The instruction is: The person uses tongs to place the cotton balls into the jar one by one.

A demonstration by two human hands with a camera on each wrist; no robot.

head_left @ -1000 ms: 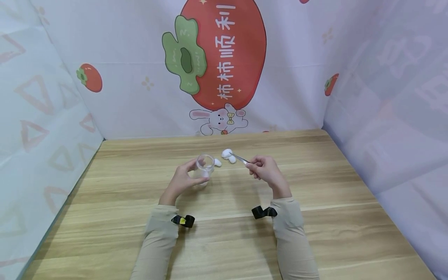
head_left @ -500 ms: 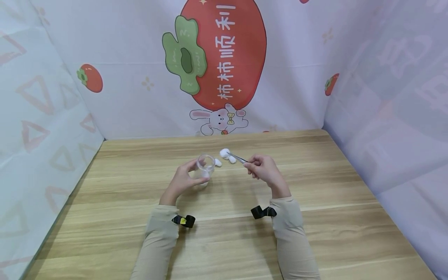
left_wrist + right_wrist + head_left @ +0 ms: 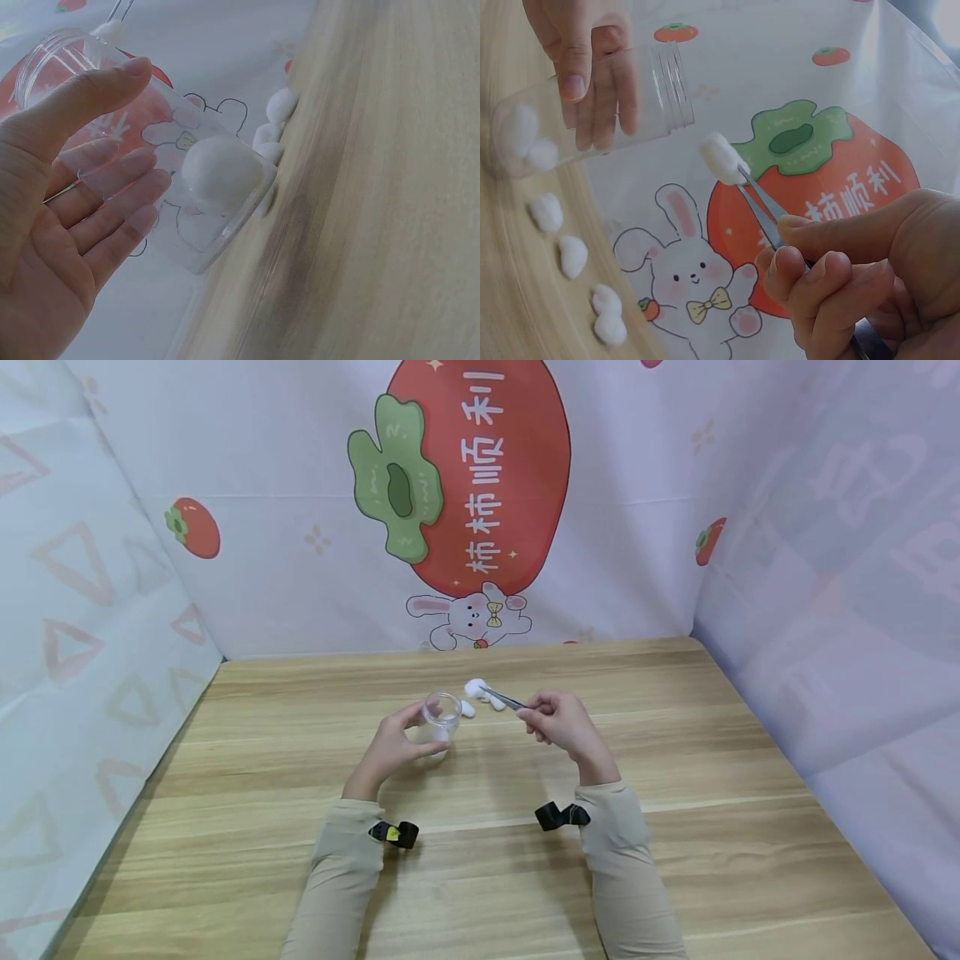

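Note:
My left hand grips a clear plastic jar, thumb on one side and fingers on the other. The jar's mouth is uncovered, and white cotton balls lie at its bottom. With my right hand I pinch metal tweezers. Their tips hold another cotton ball, which hangs in the air to the right of the jar's mouth. Several loose cotton balls rest on the table behind and right of the jar; in the head view the tweezers partly cover some of them.
A wood-grain table spreads under both arms. Behind it hangs a white cloth printed with a large persimmon and a rabbit, and cloth walls stand at both sides. Black wrist cameras are strapped to the sleeves.
My right hand has moved slightly left, bringing the tweezers and the cotton ball in their tips closer to the jar. The left hand and the jar have stayed almost still.

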